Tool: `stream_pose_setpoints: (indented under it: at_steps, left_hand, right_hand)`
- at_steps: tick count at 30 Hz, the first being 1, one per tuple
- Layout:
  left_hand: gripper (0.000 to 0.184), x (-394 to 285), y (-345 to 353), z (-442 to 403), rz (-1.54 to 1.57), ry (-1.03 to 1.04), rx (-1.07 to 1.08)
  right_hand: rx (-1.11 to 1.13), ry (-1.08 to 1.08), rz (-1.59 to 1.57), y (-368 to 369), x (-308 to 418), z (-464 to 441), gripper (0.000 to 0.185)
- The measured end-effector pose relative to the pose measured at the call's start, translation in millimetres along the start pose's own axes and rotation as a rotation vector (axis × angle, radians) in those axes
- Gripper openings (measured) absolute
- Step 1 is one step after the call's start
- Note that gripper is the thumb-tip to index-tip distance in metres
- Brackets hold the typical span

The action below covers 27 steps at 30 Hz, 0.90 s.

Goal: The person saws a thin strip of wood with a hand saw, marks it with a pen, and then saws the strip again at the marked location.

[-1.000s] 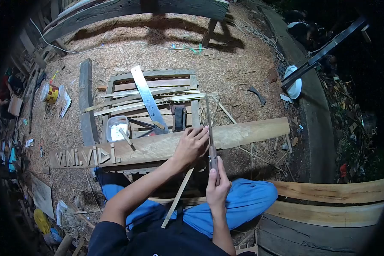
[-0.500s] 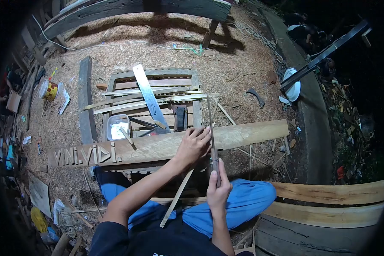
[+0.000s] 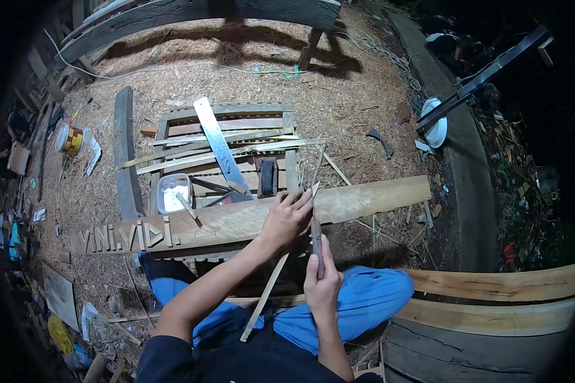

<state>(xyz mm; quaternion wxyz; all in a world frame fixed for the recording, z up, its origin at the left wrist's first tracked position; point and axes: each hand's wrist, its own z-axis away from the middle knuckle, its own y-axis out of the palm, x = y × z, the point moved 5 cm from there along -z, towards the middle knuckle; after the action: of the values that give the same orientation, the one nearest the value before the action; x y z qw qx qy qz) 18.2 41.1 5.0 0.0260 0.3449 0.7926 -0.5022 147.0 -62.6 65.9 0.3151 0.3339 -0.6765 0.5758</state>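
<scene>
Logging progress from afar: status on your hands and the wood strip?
Right hand gripping handled tool. Left hand holding wood strip. Wooden letters on the board, clear of both hands.

A long board [image 3: 374, 199] lettered "VINI.VIDI." lay across the slatted bench [image 3: 292, 171]. Over it, the left grip [image 3: 286, 217] held a thin wooden strip [image 3: 266, 297]; the right grip [image 3: 323, 286] wrapped round a slim tool [image 3: 317, 239].

Tan plank [image 3: 370, 200], brown handle [image 3: 317, 239], blue trousers [image 3: 377, 293].
Faint grain mottles the plank beneath light brown letters [image 3: 142, 238]; the strip [image 3: 266, 297] is straw-yellow, the metal bar [image 3: 216, 143] silver, the tub's contents [image 3: 174, 195] white. The shirt [image 3: 255, 364] is black, the bucket [image 3: 71, 140] white, yellow and dark red, and the board at right [image 3: 498, 285] honey-yellow with brown streaks.
</scene>
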Motion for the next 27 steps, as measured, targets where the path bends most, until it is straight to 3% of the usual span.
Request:
stream_pose_setpoints:
  at_steps: [3, 5, 9, 13, 17, 21, 27]
  left_hand:
    - [0.049, -1, -1, -3, 0.041, -0.009, -0.042]
    - [0.038, -2, -3, -2, -0.027, 0.005, -0.005]
    - [0.04, -1, -4, -2, -0.033, 0.013, -0.005]
    - [0.041, -2, -3, -4, -0.016, 0.013, 0.008]
    - [0.046, -6, -11, -4, -0.002, 0.007, -0.018]
    - [0.043, -2, -7, -7, 0.009, 0.011, -0.049]
    - [0.044, 3, 1, -1, -0.033, 0.035, 0.034]
  right_hand:
    - [-0.054, -0.08, -0.029, -6, -6, 5, 0.046]
    - [-0.028, -0.018, -0.018, -4, -7, 3, 0.045]
    - [0.012, 0.047, -0.033, -1, -1, -4, 0.045]
    - [-0.06, -0.091, -0.029, -4, -3, 4, 0.046]
    - [0.008, 0.038, -0.012, 2, -7, -6, 0.047]
    - [-0.04, -0.066, -0.077, -9, -9, 1, 0.046]
    - [0.004, -0.014, -0.064, -4, -8, -10, 0.046]
